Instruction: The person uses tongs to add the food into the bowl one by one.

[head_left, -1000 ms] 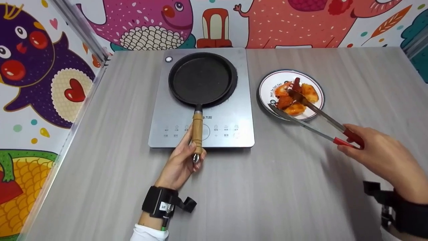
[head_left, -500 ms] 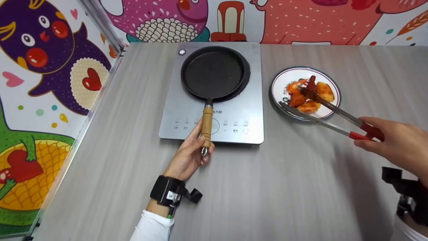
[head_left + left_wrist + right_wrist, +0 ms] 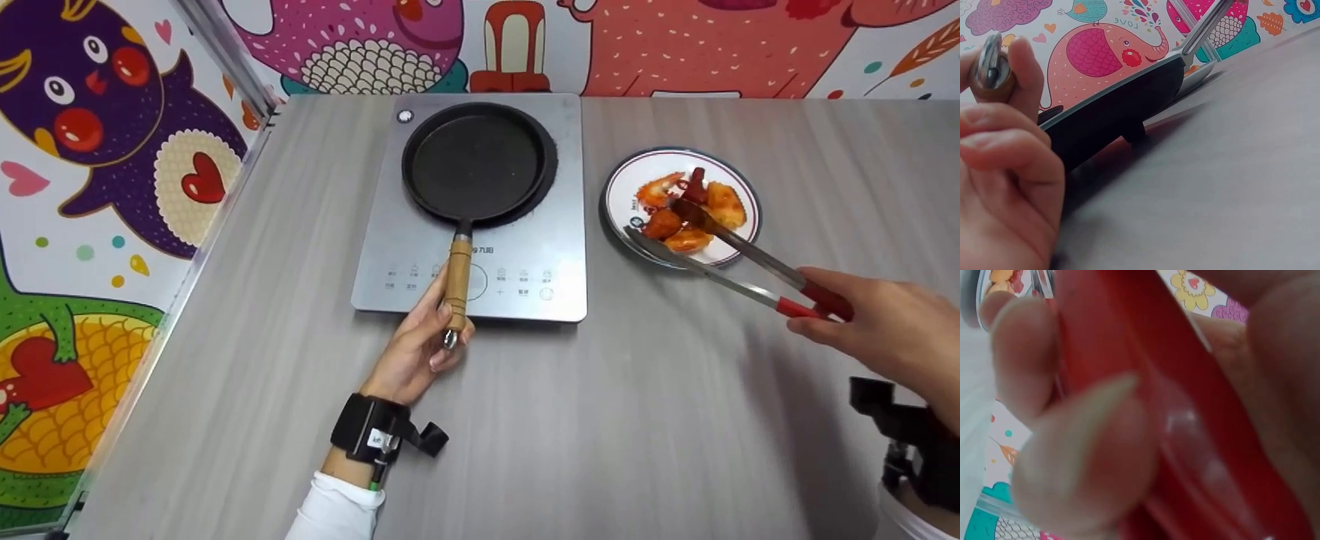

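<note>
My left hand (image 3: 416, 349) grips the wooden handle (image 3: 459, 281) of a black frying pan (image 3: 476, 161), near the handle's metal end ring (image 3: 992, 64). Nothing lies in the pan, which is on a silver induction cooker (image 3: 379, 232). With my right hand (image 3: 892, 322) I hold metal tongs (image 3: 763, 257) by their red grips (image 3: 1185, 405). The tongs' arms are spread apart. One tip overlaps the food in the middle of a white plate (image 3: 626, 176); the other lies over its near left rim. Several orange-brown cooked pieces (image 3: 724, 204) and a dark red piece (image 3: 696, 184) are on the plate.
The grey table (image 3: 600, 435) reaches to a cartoon-covered wall (image 3: 675, 49) behind the cooker and plate. Another patterned panel (image 3: 112, 180) stands along the left side, with a metal strip at its edge. Both wrists carry black camera straps (image 3: 369, 427).
The head view has swung a little, shifting the whole scene rightward. Pan and plate stay in place. Both hands keep their holds, and the tongs' tips remain over the plate.
</note>
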Available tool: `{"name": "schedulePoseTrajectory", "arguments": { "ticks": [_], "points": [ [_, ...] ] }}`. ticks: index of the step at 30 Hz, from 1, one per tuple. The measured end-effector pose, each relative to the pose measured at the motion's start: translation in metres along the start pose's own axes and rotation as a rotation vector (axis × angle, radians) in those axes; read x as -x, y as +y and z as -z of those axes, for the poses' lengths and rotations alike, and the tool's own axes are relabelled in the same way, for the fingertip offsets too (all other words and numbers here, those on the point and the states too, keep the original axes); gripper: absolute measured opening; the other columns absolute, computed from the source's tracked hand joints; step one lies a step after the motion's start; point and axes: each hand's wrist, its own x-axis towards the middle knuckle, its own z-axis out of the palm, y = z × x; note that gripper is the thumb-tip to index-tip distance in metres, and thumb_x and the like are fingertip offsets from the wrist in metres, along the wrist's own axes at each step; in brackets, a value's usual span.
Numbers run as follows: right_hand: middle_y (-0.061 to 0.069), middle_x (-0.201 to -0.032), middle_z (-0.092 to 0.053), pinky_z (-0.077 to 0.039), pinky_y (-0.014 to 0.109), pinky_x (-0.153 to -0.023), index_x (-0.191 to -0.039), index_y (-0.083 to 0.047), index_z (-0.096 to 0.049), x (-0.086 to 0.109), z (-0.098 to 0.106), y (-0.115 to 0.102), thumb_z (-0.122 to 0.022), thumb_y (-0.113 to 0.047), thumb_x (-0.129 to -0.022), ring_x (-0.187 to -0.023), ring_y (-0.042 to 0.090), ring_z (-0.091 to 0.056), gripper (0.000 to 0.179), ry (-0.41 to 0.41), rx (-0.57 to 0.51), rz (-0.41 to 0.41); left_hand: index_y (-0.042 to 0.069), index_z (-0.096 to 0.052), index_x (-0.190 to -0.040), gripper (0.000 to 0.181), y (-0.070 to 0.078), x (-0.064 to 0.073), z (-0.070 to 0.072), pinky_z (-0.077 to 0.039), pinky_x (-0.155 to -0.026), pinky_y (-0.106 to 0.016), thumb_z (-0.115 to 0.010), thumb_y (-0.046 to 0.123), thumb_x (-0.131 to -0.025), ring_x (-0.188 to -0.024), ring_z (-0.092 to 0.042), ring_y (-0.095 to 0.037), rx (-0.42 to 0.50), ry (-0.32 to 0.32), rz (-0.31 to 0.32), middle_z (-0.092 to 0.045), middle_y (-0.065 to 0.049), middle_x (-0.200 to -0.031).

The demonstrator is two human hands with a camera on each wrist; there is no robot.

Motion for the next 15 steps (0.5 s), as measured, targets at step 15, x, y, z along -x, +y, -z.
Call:
{"name": "schedulePoseTrajectory", "arguments": {
  "ticks": [15],
  "points": [
    [-0.003,-0.058,-0.047,-0.025,0.029,-0.048,-0.117,-0.004,-0.055,0.0009,-0.0002,-0.0039,-0.069,-0.034,-0.076,-0.055,0.020,-0.040,0.053,0.125,0.038,0.104,0.034,-0.020,-0.141,0.056,0.0004,-0.0001,-0.0003,-0.027,-0.037,-0.014,-0.044,0.018,-0.094,-0.052,-0.041,-0.006,-0.018,0.003,-0.003,-0.056,-0.009,-0.079]
  ]
}}
